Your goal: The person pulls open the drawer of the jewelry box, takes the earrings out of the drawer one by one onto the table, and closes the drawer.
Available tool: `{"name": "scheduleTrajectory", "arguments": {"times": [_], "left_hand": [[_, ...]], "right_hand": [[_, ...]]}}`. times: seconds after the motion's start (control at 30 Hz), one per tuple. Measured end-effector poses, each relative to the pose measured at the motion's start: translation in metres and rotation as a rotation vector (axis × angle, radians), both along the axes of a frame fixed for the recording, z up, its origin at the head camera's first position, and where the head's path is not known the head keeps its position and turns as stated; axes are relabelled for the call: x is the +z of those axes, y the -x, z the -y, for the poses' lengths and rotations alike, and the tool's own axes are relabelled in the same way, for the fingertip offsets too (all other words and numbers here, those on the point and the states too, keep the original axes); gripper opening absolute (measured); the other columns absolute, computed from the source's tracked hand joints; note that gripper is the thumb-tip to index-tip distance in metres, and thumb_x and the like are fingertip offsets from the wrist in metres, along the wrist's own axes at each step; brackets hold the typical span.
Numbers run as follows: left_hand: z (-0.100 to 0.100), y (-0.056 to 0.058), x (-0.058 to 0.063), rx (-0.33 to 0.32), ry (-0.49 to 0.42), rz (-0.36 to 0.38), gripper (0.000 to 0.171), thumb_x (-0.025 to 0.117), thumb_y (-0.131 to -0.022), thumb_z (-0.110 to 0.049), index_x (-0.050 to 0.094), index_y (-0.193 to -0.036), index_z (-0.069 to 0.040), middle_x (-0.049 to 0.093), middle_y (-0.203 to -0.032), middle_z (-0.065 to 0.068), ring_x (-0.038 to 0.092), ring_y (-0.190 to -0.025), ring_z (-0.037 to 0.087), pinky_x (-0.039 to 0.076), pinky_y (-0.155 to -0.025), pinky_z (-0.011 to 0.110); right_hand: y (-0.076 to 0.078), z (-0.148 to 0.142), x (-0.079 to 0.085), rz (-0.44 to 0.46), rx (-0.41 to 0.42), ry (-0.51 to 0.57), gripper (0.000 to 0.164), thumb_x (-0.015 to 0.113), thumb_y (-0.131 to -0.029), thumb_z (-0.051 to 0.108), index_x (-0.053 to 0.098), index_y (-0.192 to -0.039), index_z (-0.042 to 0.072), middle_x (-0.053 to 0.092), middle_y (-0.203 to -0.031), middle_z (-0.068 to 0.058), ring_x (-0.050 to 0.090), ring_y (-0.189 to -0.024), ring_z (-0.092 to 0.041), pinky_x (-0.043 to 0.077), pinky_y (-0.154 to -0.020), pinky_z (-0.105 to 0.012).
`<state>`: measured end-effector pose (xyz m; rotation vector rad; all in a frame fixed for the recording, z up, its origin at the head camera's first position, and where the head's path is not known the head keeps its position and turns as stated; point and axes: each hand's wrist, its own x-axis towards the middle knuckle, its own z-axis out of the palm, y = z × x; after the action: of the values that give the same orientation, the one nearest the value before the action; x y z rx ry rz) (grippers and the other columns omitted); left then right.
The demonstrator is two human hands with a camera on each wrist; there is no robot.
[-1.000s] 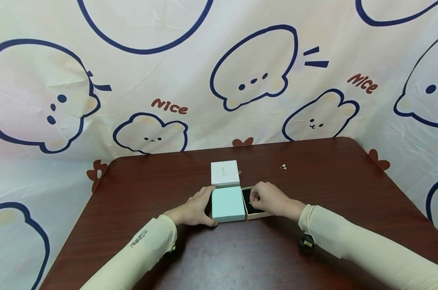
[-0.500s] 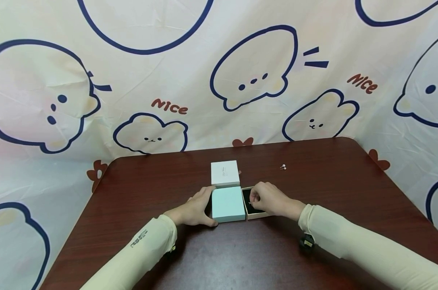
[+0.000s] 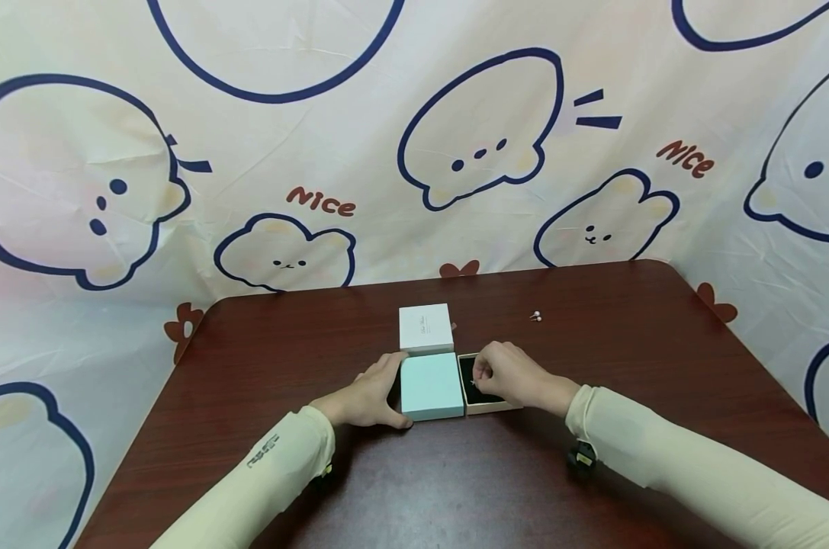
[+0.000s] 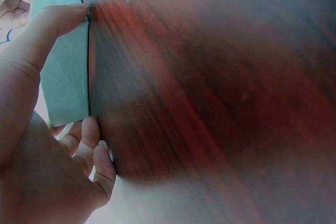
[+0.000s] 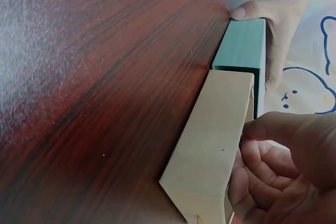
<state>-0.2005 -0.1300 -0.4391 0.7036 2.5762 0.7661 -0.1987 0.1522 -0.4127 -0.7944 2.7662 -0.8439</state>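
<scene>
A teal box sleeve [image 3: 432, 385] lies on the table in front of me. My left hand [image 3: 369, 396] grips it from the left, thumb at its near edge and index finger at the far corner. Against its right side sits a beige tray [image 5: 210, 129] with a black lining [image 3: 481, 396]. My right hand [image 3: 510, 377] reaches down into this tray with curled fingers, thumb and index finger together at the lining. A tiny shiny piece [image 3: 473, 383] shows at those fingertips; what kind of thing it is, I cannot tell. The palm hides much of the tray.
Just behind the teal sleeve stands a white box [image 3: 425, 326] with grey print on its lid. A pair of small pearl-like earrings [image 3: 536, 316] lies farther back on the right. The dark red wooden table [image 3: 297, 328] meets a cartoon-printed cloth [image 3: 380, 244] at its back edge.
</scene>
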Motion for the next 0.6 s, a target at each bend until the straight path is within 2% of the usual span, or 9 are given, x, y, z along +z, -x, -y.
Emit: {"name": "scheduleTrajectory", "arguments": {"times": [0.6], "left_hand": [[0.0001,-0.0007,0.0012,-0.004,-0.012,-0.009,0.112,0.087,-0.076,-0.035,0.018,-0.159,-0.005,0.033,-0.155,0.02,0.034,-0.145,0.037,0.028,-0.11,0.069]], "right_hand": [[-0.0004,-0.0034,0.0045,-0.032,0.004,0.016,0.019,0.066,-0.088,0.001,0.067,-0.072,0.011,0.053,-0.062,0.008,0.045,-0.057,-0.004,0.043,-0.063,-0.022]]}}
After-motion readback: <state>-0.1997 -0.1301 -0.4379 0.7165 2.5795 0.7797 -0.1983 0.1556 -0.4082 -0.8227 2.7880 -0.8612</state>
